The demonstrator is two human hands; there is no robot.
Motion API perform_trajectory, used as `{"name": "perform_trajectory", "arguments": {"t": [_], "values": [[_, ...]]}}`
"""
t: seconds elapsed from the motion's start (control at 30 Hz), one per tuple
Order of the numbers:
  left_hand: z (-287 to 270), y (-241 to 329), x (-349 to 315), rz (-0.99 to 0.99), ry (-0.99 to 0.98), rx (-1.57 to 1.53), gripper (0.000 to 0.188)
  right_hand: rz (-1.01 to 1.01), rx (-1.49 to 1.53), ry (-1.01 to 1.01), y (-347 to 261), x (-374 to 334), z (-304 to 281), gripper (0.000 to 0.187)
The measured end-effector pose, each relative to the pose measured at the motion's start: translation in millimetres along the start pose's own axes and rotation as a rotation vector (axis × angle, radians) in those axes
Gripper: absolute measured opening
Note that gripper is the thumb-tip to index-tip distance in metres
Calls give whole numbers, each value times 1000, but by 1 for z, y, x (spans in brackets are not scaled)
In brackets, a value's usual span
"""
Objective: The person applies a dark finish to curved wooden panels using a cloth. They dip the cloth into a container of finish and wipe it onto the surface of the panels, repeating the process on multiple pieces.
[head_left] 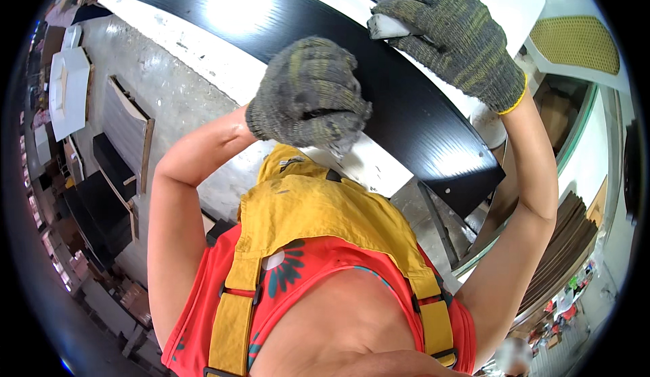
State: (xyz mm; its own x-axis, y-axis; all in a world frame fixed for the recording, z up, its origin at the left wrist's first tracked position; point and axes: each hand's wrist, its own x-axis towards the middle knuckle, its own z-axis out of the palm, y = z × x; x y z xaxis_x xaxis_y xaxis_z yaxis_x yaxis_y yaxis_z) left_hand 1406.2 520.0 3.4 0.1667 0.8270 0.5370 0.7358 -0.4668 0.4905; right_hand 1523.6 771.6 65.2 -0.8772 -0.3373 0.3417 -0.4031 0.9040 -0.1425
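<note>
Gripping a white block (pixel 387 27), right hand (pixel 452 35); left hand (pixel 308 92) fisted, seemingly on black panel (pixel 271 18)

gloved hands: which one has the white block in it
The right hand, raised at the far edge of the black panel, holds the white block. The left hand is a closed fist nearer the chest.
</note>
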Motion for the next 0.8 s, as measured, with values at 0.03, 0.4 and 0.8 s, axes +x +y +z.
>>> {"name": "perform_trajectory", "arguments": {"t": [0.03,0.4,0.8], "values": [[5,0,-5,-70,36,-40,32,1,17,30,2,2,5,37],[-63,-29,-59,-142,107,20,26,40,68,-36,0,40,7,35],[-54,-29,-48,-84,163,-25,27,-141,129,136,23,205,71,21]]}}
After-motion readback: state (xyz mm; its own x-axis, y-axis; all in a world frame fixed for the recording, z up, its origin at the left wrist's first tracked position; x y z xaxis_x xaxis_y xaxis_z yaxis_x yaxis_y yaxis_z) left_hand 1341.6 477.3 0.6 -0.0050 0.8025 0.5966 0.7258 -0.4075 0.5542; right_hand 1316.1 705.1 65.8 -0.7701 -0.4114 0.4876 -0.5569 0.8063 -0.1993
